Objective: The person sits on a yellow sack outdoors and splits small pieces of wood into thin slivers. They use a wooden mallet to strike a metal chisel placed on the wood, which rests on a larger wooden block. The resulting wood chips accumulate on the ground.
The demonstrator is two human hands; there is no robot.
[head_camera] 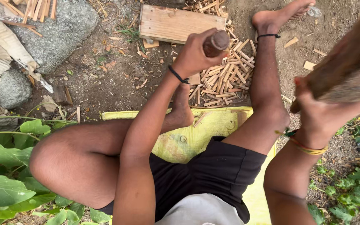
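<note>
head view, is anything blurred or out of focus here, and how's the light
Head view: soft, even daylight, no hard shadows or glare. The brown piece gripped by the right hand is smeared and out of focus near the lens. The left hand, its wooden handle and the wood splints look sharp.

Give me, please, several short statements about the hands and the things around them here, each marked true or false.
1. The left hand grips a round wooden handle. True.
2. The right hand is empty. False: it holds a long brown piece of wood.
3. A heap of small wood strips lies on the ground between the legs. True.
4. The person sits on a blue sheet. False: the sheet is yellow.
5. A flat wooden board lies beyond the strips. True.
</note>
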